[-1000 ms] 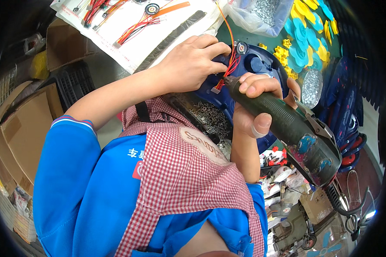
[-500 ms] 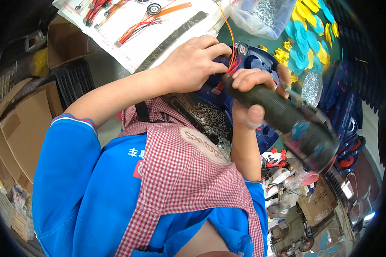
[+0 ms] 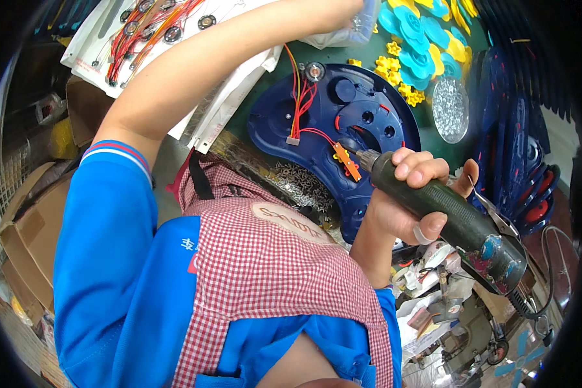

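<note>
My right hand [image 3: 394, 216] is wrapped round a dark green electric screwdriver [image 3: 441, 205], its tip pointing left over a dark blue plastic shell [image 3: 271, 139]. A slim silver metal tool [image 3: 496, 216] lies along the screwdriver, by my fingers. Beside the tip, an orange circuit strip [image 3: 348, 163] rests in the shell. Red wires link it to a white connector [image 3: 293, 140], and more wires run up to a small round speaker [image 3: 315, 71] at the shell's far edge. My left hand [image 3: 336, 11] reaches to a clear plastic bag [image 3: 343, 37] at the top; its fingers are mostly out of sight.
Loose screws [image 3: 301, 186] lie near my apron. A round clear dish [image 3: 450, 110] holds small metal pieces. Yellow flower pieces [image 3: 388, 68] and teal pieces [image 3: 415, 42] cover the far right. Speakers with wires [image 3: 172, 33] lie far left; a cardboard box [image 3: 39, 223] stands left.
My left hand has left the wires and moved up to the bag. The screwdriver has shifted slightly right and down, and the orange strip now shows in the shell.
</note>
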A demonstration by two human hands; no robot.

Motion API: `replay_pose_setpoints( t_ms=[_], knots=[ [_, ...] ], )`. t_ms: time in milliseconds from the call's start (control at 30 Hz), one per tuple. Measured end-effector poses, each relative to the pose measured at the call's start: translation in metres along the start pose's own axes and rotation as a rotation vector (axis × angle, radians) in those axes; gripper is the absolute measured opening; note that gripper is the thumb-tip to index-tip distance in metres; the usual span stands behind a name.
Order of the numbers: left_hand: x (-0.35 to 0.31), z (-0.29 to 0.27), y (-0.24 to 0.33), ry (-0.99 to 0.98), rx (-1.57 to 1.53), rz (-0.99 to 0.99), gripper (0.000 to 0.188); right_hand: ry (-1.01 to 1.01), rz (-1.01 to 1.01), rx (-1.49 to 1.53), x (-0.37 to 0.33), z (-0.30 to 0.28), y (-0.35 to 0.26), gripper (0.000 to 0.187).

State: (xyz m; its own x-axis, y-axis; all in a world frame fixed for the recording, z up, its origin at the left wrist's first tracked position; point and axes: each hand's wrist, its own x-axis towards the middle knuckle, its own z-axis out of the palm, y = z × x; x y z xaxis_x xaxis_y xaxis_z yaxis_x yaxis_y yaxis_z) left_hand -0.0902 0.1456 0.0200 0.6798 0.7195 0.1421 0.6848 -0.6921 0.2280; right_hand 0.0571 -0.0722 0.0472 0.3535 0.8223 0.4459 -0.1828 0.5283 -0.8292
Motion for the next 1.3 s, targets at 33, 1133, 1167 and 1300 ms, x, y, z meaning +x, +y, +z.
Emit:
replay_pose_setpoints(
  t_ms=[33, 1133, 1167, 1300],
  knots=[
    [-0.002, -0.004, -0.001, 0.014, 0.01, 0.03, 0.015, 0.014, -0.007, -0.002, -0.001, -0.003, -0.001, 0.09],
    [-0.133, 0.035, 0.092, 0.092, -0.69, 0.14, 0.014, -0.065, -0.007, 0.095, -0.013, -0.02, -0.023, 0.083],
    [-0.132, 0.035, 0.093, 0.097, -0.691, 0.143, 0.014, -0.068, -0.007, 0.096, -0.014, -0.02, -0.023, 0.083],
    [-0.133, 0.035, 0.093, 0.081, -0.717, 0.115, 0.014, -0.079, 0.0, 0.095, -0.014, -0.019, -0.024, 0.083]
  ],
)
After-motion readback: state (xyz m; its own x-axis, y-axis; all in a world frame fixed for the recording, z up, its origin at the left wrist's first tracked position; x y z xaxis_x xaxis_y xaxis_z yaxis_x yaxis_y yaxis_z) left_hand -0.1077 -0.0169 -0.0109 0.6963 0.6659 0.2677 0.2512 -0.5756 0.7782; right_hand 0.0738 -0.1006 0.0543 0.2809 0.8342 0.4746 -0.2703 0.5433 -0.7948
